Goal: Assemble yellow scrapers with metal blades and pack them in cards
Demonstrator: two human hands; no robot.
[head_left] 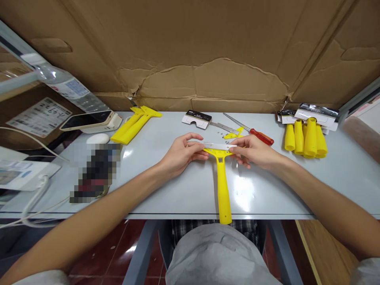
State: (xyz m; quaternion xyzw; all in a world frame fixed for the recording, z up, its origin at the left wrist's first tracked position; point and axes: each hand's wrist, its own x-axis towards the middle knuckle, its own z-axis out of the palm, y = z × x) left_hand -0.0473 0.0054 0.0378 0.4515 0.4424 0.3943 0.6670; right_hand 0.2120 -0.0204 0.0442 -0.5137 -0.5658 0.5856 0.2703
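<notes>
A yellow scraper handle lies with its wide head away from me and its grip end over the table's front edge. Across that head sits a thin, pale strip like a blade. My left hand pinches the strip's left end between thumb and fingers, and my right hand pinches the right end. Just beyond my right hand are a loose yellow head piece, a metal blade, several tiny screws and a red-handled screwdriver.
Two yellow scraper handles lie at left. A black-and-white card sits at the back; several carded yellow scrapers are at right. On the left are a phone, a bottle, cables and a blurred-out object. Cardboard stands behind.
</notes>
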